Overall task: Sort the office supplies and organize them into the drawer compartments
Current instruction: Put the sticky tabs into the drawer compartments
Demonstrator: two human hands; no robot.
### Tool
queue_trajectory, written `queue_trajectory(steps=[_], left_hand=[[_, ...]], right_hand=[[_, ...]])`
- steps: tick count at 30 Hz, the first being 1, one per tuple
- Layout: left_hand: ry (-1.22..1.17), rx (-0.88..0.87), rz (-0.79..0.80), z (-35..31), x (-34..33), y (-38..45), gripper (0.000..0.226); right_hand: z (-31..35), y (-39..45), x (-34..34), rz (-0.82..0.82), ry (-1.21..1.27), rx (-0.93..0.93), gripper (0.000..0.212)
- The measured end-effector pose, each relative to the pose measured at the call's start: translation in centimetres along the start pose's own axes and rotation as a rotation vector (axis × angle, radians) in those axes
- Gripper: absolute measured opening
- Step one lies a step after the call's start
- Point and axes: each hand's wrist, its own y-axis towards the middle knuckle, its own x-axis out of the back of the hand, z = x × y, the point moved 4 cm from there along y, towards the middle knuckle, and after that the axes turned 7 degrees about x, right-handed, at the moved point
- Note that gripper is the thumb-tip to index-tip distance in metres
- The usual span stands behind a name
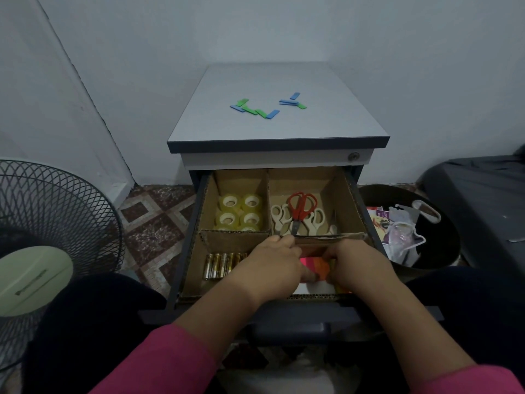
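Observation:
The open drawer [186, 237] holds cardboard compartments. Several rolls of clear tape [240, 213] fill the back left one. Scissors [298, 213], one red-handled and others beige, lie in the back right one. Gold batteries [220, 265] lie side by side at the front left. In the front right compartment my left hand [272, 263] and my right hand [358, 265] both have fingers curled around a stack of pink and orange sticky notes [316, 267], mostly hidden by the hands. Blue and green flat pieces [255, 109] lie scattered on the cabinet top [326, 126].
A black fan [51, 223] stands at the left of the cabinet. A dark bin [437, 251] with wrappers and plastic sits at the right. My knees flank the drawer front.

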Motion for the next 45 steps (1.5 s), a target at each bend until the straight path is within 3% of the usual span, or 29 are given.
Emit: queue_trajectory(steps=[4,7,10,13,19,24,29,34,39,42,45], left_hand=[[0.010,-0.004,0.002,0.0,-0.1,0.0,0.050],[0.004,-0.012,0.009,-0.1,-0.1,-0.1,0.051],[-0.104,-0.014,-0.024,0.3,0.3,-0.3,0.056],[-0.462,0.044,-0.125,1.3,1.4,-0.4,0.050],[-1.107,0.364,-0.507,5.8,1.8,-0.7,0.043],[-1.476,0.601,-0.586,7.6,0.8,-0.9,0.037],[-1.543,0.645,-0.582,7.8,0.5,-0.9,0.033],[-1.551,0.641,-0.581,7.6,0.5,-0.5,0.030],[-1.536,0.618,-0.578,7.6,0.2,-0.4,0.033],[-1.525,0.613,-0.569,7.6,0.0,-0.1,0.035],[-1.511,0.601,-0.568,7.5,0.0,0.1,0.034]], right_hand=[[0.1,0.2,0.1,0.010,0.005,0.004,0.037],[0.0,0.3,0.2,0.124,0.006,-0.029,0.042],[-0.8,0.0,0.3,0.009,-0.019,-0.087,0.019],[-1.0,-0.3,-0.2,-0.034,-0.044,-0.133,0.017],[-0.7,-0.1,-0.4,-0.028,-0.015,-0.177,0.017],[-0.4,-0.4,0.0,-0.013,-0.031,-0.180,0.017],[-0.4,-0.9,1.6,-0.072,0.003,-0.168,0.014],[3.0,-0.6,0.8,0.059,0.432,-0.009,0.017],[5.7,1.1,-1.5,0.087,0.358,0.050,0.023],[6.0,1.5,-1.9,0.072,0.295,0.069,0.011],[6.1,1.5,-2.1,0.060,0.253,0.088,0.014]])
